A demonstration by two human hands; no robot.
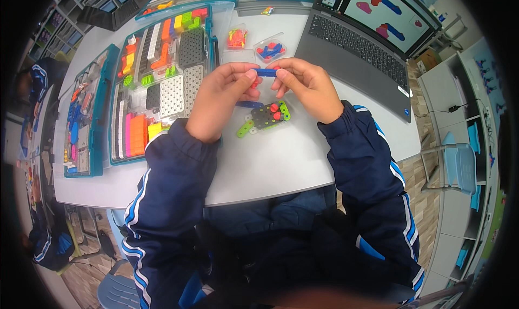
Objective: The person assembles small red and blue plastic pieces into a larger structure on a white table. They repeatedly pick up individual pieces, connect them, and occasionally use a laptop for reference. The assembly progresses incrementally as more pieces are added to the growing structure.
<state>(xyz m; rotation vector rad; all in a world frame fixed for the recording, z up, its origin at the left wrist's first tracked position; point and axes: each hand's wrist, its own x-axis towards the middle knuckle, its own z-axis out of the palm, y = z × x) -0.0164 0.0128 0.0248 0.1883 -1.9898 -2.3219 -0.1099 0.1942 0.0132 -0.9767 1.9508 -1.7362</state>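
Between my two hands, above the table, is a short blue plastic building strip (266, 73) with red pieces at its ends. My left hand (230, 87) pinches its left end between thumb and fingers. At the other end, my right hand (304, 85) grips it the same way. Just below the hands, a small built model (266, 116) lies on the white table, with a dark perforated plate, green links and red pegs. Another blue strip (250, 105) touches or lies beside its upper left; I cannot tell which.
On the left stands a teal-edged sorting case (114, 114) of colourful building parts, with another parts case (97, 163) beyond it. Two small clear boxes, one with red and orange pieces (237, 38), one with blue and red pieces (270, 49), sit ahead. An open laptop (351, 55) occupies the right.
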